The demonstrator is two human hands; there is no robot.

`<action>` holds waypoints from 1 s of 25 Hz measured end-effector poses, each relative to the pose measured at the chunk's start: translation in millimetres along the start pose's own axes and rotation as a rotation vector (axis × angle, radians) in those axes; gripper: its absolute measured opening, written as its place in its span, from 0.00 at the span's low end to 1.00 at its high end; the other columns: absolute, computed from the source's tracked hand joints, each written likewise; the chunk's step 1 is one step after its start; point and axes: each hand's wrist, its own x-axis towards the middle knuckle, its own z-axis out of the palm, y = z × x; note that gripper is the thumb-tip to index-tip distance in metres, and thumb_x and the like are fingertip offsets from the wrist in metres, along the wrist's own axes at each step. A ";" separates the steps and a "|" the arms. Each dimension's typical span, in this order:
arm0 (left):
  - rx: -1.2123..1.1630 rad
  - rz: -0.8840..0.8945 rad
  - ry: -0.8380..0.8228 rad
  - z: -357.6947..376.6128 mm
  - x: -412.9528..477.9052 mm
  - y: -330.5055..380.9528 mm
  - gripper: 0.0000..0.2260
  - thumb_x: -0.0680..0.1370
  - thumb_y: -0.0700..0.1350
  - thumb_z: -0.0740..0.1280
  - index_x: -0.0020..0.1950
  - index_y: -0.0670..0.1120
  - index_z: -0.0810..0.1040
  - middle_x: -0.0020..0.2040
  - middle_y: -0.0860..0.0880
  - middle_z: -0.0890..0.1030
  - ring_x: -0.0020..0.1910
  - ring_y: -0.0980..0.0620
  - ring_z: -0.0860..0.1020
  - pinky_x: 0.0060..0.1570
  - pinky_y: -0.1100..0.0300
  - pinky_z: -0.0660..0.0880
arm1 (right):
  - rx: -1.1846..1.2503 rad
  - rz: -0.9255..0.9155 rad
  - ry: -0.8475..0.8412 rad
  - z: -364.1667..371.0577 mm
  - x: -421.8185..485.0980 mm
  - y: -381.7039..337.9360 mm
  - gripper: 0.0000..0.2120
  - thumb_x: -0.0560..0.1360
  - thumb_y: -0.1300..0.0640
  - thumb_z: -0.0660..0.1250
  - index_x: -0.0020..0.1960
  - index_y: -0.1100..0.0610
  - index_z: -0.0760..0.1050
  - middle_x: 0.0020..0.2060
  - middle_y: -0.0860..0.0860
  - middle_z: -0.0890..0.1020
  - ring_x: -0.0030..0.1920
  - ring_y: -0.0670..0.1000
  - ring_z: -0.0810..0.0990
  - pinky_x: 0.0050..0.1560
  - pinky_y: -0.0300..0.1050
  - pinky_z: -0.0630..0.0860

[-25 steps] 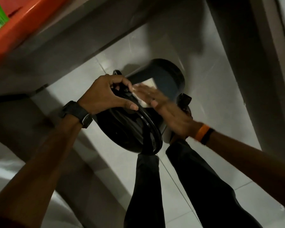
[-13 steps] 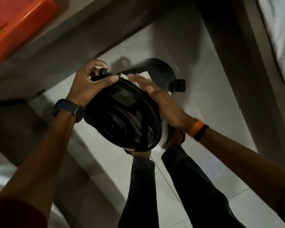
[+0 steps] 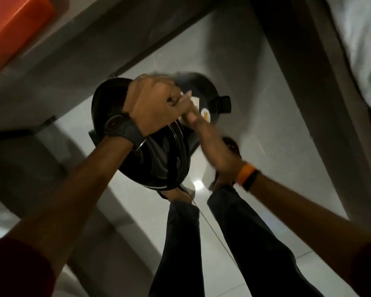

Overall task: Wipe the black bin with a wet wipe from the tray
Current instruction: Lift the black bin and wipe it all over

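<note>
In the head view, the black bin is held up above the pale tiled floor, tilted so that its rim faces the camera, in front of the person's dark trouser legs. The left hand reaches over the top of the bin, its fingers clenched around the upper edge, and a dark watch sits on that wrist. The right hand lies along the bin's right side, blurred, with its fingers stretched out flat and pressing a white wipe against the bin's surface; only a small pale patch of the wipe shows past the fingertips. An orange band and a dark one beside it circle the right wrist. A round white and yellow sticker shows on the bin's side, just beside the right fingers, and a black clip sticks out from the bin further right. The grey bench runs across the upper left, carrying an orange tray at the picture's corner. A pale bed edge fills the upper right.
</note>
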 end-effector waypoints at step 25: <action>-0.287 -0.401 0.035 23.7 -14.7 -0.6 0.13 0.73 0.49 0.65 0.30 0.48 0.71 0.29 0.53 0.74 0.34 0.53 0.72 0.41 0.54 0.72 | 0.310 0.060 -0.066 -15.0 -51.1 25.3 0.14 0.75 0.27 0.56 0.59 0.21 0.72 0.57 0.17 0.73 0.61 0.18 0.69 0.61 0.21 0.70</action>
